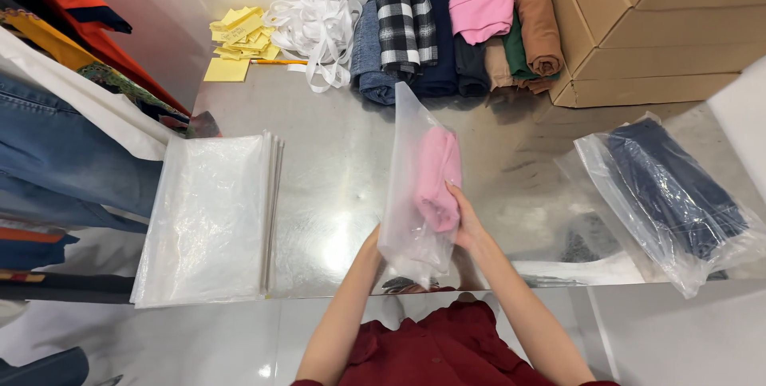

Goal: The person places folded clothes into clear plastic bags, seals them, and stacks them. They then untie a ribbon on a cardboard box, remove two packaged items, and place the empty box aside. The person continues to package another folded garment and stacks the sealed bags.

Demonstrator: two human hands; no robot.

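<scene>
Both forearms rose from the bottom centre of the frame. Right hand (465, 222) was clamped on a clear plastic bag (408, 194) held upright at centre frame, with a folded pink garment (437, 178) inside. Left hand (373, 240) sat behind the bag's lower edge; its grip could not be determined. At lower left lay a stack of empty bags (209, 218) on the metal table (335, 162). A bagged dark garment (674, 190) lay at right; folded clothes (455, 31) lined the top.

I see a clothes packing station: a steel table (335, 170) with stacked plastic bags (211, 214), folded garments (447, 31), paper tags (238, 39) and cardboard boxes (654, 27).
</scene>
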